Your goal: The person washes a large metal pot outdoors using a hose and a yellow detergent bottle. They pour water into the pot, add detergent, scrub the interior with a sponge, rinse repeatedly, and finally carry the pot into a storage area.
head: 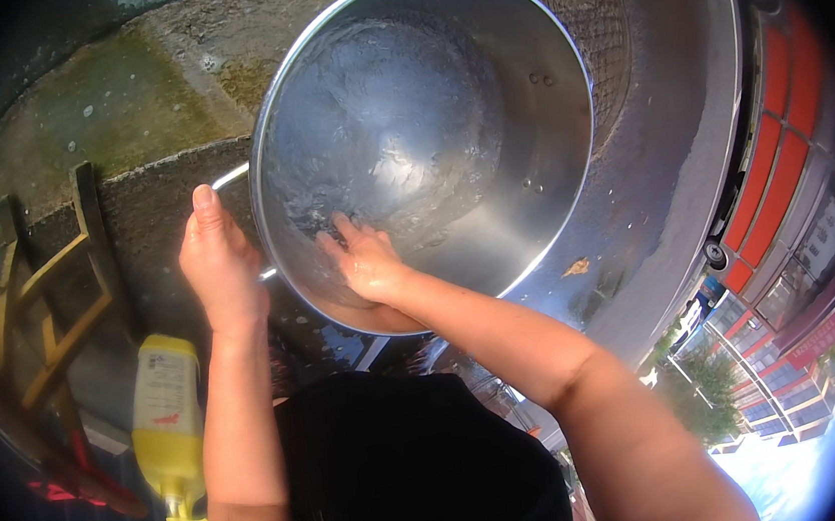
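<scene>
A large stainless steel pot (526, 137) with water at its bottom is tilted before me, its open mouth towards the camera. My left hand (221, 257) grips the pot's metal loop handle (231, 176) at the left of the rim, thumb pointing up. My right hand (364, 258) is inside the pot, fingers spread at the water by the lower left wall, holding nothing that I can see. Rivets show on the pot's inner wall. A yellow pump bottle (168, 427) bearing a label lies left of my left forearm.
A wooden stool or frame (68, 354) stands at the left on wet paving. Behind the pot is a round manhole cover (596, 40). A dry leaf (576, 267) lies on the wet ground at the right. A road and buildings lie farther right.
</scene>
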Action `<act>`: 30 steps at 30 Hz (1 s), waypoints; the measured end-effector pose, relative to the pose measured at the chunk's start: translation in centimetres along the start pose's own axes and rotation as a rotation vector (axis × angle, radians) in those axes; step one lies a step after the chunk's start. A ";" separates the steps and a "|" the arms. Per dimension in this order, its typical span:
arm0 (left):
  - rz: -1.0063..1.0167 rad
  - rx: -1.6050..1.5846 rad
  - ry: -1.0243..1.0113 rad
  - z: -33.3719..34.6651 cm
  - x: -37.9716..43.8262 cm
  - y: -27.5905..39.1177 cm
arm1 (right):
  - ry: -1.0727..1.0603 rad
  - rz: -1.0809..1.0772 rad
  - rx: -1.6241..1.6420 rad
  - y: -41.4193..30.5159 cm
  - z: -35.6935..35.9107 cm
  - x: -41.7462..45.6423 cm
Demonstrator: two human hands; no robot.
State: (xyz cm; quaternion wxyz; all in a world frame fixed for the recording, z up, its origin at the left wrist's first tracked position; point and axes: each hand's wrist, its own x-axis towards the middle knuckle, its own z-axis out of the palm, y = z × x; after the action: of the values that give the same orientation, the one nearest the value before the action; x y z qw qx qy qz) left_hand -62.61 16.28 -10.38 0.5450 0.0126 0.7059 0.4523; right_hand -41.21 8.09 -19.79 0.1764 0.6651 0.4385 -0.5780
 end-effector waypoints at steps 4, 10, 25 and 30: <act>-0.021 -0.040 -0.022 -0.1 -0.1 -0.6 | -0.223 -0.158 0.103 -4.0 -4.6 -7.7; 0.047 -0.072 -0.117 -0.7 0.2 -0.7 | 0.329 -0.469 -1.414 -5.8 -28.1 -10.7; 0.102 -0.095 -0.093 -0.6 0.5 0.2 | 0.643 -1.196 -0.560 -13.9 -14.8 10.1; 0.020 -0.054 -0.031 -0.6 0.4 -0.4 | 0.542 -0.585 -1.004 -0.2 -23.9 7.4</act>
State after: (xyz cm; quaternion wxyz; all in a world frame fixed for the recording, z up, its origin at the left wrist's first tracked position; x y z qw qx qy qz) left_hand -63.04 15.87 -10.92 0.5513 0.0122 0.6848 0.4764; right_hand -27.08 28.71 -20.16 0.1844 0.4767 0.8484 -0.1379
